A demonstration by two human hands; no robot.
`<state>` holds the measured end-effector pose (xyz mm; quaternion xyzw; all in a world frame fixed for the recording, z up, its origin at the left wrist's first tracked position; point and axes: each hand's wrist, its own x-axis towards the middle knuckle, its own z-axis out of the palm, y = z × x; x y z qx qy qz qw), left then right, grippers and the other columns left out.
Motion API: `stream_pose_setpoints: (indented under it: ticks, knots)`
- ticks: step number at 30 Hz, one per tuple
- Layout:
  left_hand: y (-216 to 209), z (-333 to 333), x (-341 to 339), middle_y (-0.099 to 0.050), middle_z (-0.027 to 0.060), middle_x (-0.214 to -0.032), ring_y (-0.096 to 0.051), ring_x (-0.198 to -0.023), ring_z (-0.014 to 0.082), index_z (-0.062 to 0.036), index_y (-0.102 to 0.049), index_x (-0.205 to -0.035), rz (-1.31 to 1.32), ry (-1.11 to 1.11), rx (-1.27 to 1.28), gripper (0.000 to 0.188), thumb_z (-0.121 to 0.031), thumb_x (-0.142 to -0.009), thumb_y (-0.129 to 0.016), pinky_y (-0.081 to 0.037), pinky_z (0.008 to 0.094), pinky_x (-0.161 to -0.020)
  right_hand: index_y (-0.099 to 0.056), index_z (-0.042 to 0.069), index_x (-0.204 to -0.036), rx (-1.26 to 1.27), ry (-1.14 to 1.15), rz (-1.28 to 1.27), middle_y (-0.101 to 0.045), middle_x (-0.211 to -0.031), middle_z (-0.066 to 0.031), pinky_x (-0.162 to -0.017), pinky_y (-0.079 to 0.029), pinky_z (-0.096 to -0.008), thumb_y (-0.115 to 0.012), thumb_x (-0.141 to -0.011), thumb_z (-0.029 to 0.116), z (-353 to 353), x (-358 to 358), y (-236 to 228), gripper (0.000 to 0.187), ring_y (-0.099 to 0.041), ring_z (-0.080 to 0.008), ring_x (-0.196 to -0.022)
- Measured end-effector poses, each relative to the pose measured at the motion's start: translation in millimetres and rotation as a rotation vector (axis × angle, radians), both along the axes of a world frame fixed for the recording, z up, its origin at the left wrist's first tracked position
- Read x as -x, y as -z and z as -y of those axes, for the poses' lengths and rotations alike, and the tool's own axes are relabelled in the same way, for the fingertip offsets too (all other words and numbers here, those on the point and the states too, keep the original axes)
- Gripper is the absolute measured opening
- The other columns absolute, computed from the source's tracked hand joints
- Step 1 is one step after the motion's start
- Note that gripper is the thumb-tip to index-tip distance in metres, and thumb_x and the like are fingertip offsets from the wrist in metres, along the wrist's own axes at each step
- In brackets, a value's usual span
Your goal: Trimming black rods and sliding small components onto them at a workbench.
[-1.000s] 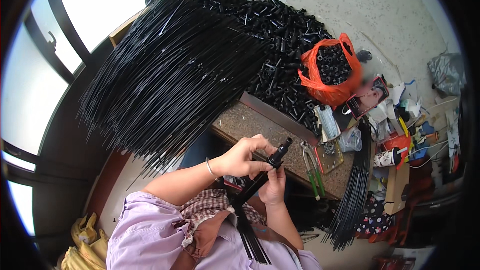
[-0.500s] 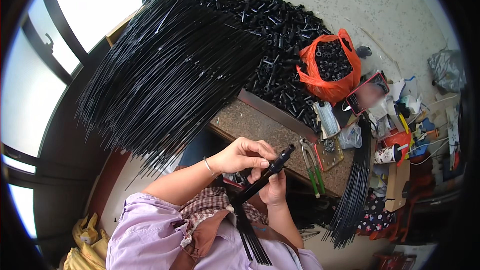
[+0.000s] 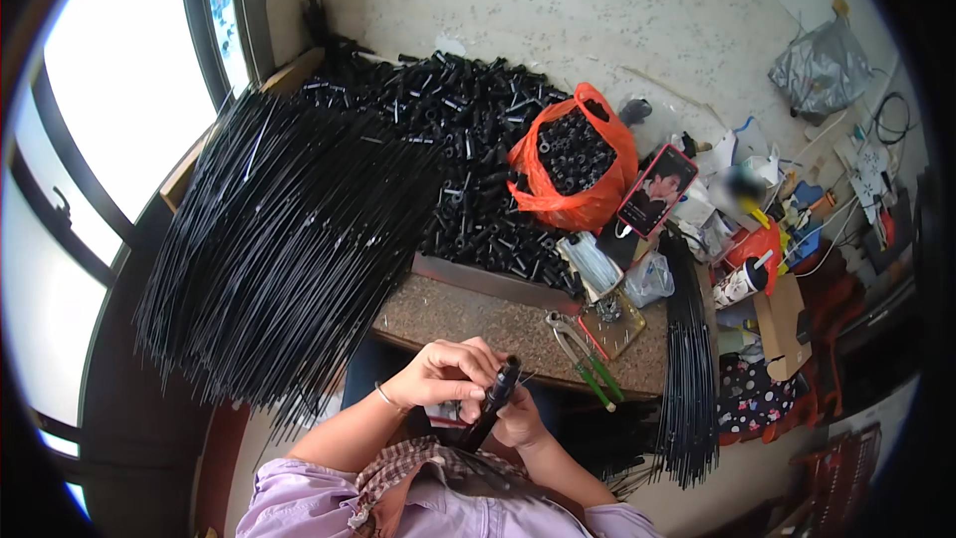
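In front of my body, both hands are at a black tubular part (image 3: 505, 379), held upright at a slant with its hollow end up. From the left, my left hand (image 3: 443, 376) pinches its fingers against the upper part of the tube. My right hand (image 3: 522, 422) is closed around it lower down, from the right. A fine light line shows beside the tube's top, too thin to identify. The tube's lower end is dark against my clothes. Nearest on the table lies a pair of pincers (image 3: 584, 363) with green handles.
Left lies a large heap of thin black rods (image 3: 289, 249), overhanging the stone-topped table (image 3: 468, 324). Behind are piled short black tubes (image 3: 478, 90) and an orange-red bag (image 3: 588, 211) of black parts. A phone (image 3: 657, 189), a cup (image 3: 739, 284) and another rod bundle (image 3: 689, 379) stand right.
The view has shifted, so the table sits lower and farther left. The tube is held more upright and closer to my body. The rods hanging below it no longer show clearly.
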<state>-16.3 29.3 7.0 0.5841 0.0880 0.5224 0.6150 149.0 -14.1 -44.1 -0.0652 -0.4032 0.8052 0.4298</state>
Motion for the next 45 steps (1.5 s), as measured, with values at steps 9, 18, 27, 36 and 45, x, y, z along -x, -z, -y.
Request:
stream_pose_setpoints:
  ticks: [9, 18, 27, 36, 45]
  knots:
    - [14, 1, 0, -0.050, 0.0135, -0.118, -0.047, -0.111, 0.0307, -0.0039, -0.047, -0.120, -0.094, 0.089, 0.395, 0.057, -0.024, -0.073, -0.072, -0.037, 0.0431, -0.093, -0.050, 0.005, -0.105, 0.118, 0.294, 0.029, -0.056, -0.091, -0.0033, -0.074, -0.045, -0.0292, -0.057, -0.084, 0.009, -4, -5, 30, 0.023, -0.054, -0.0122, -0.081]
    - [-28, 13, -2, -0.060, -0.0002, -0.083, -0.054, -0.076, 0.0056, 0.0006, -0.059, -0.095, -0.456, -0.368, 0.114, 0.029, -0.005, -0.070, -0.073, -0.046, 0.0209, -0.068, -0.058, 0.001, -0.093, -0.241, 1.017, 0.596, -0.061, -0.094, -0.0063, -0.066, -0.044, -0.0234, -0.063, -0.080, 0.005, 2, 19, -20, 0.015, -0.055, -0.0089, -0.075]
    - [-17, 10, 24, -0.061, 0.0081, -0.082, -0.055, -0.077, 0.0157, 0.0027, -0.061, -0.088, -0.293, 0.029, 0.058, 0.031, -0.009, -0.064, -0.076, -0.043, 0.0290, -0.069, -0.059, -0.002, -0.089, -0.107, 0.267, 0.306, -0.063, -0.088, -0.0064, -0.071, -0.051, -0.0239, -0.067, -0.070, -0.009, -18, -4, -20, 0.022, -0.060, -0.0112, -0.077]
    - [2, 15, 22, -0.062, 0.0071, -0.096, -0.058, -0.088, 0.0136, 0.0024, -0.058, -0.104, -0.277, -0.161, 0.251, 0.036, 0.000, -0.070, -0.070, -0.046, 0.0282, -0.082, -0.056, 0.001, -0.083, -0.053, 0.395, 0.351, -0.061, -0.084, -0.0033, -0.071, -0.049, -0.0239, -0.069, -0.068, -0.007, -13, 7, -23, 0.021, -0.059, -0.0107, -0.077]
    - [-6, 9, 27, -0.063, 0.0006, -0.084, -0.058, -0.077, 0.0081, -0.0014, -0.062, -0.093, -0.111, 0.018, 0.414, 0.030, 0.003, -0.066, -0.073, -0.047, 0.0229, -0.073, -0.056, -0.002, -0.087, -0.078, 0.471, 0.392, -0.061, -0.087, -0.0047, -0.073, -0.048, -0.0218, -0.064, -0.075, -0.005, -2, 17, -33, 0.015, -0.058, -0.0101, -0.080]
